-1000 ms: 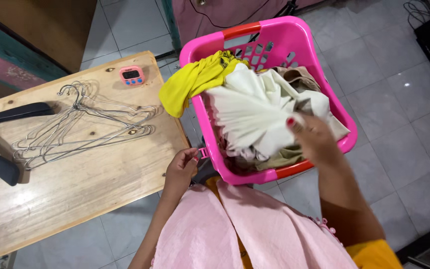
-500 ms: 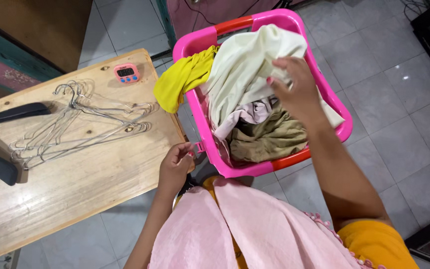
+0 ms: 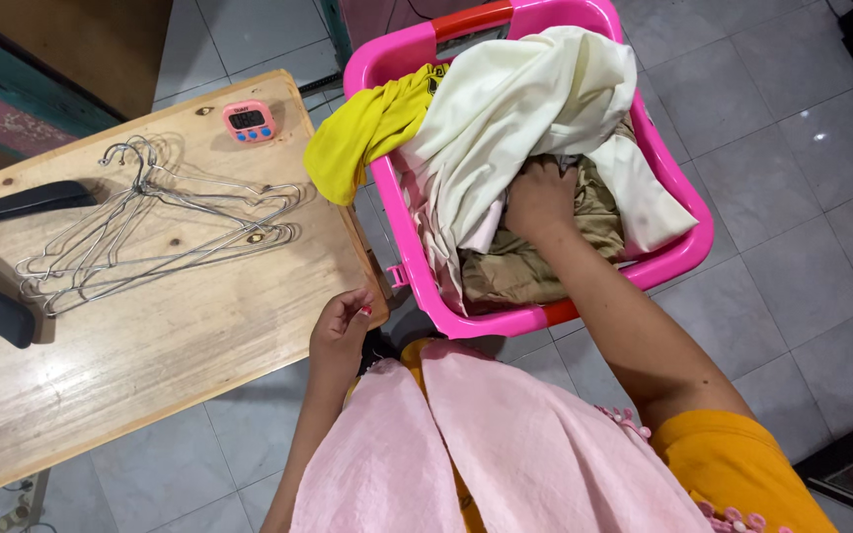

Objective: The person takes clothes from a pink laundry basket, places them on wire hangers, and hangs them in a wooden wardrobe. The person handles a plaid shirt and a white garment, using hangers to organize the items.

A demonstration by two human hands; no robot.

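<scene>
Fingers [image 3: 535, 188] in crumpled tan cloth [image 3: 525, 262], pink basket [image 3: 387, 69]

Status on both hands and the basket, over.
Right hand down in pink basket, on khaki cloth. Left hand at table corner, holding nothing. Cream cloth heaped over the right hand.

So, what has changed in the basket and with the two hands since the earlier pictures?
The right hand let go of the cream cloth, which it had lifted toward the far end of the pink basket, and now digs into the tan garment beneath. The left hand stayed at the wooden table corner, holding nothing visible. The yellow garment, wire hangers and pink timer did not move.
</scene>
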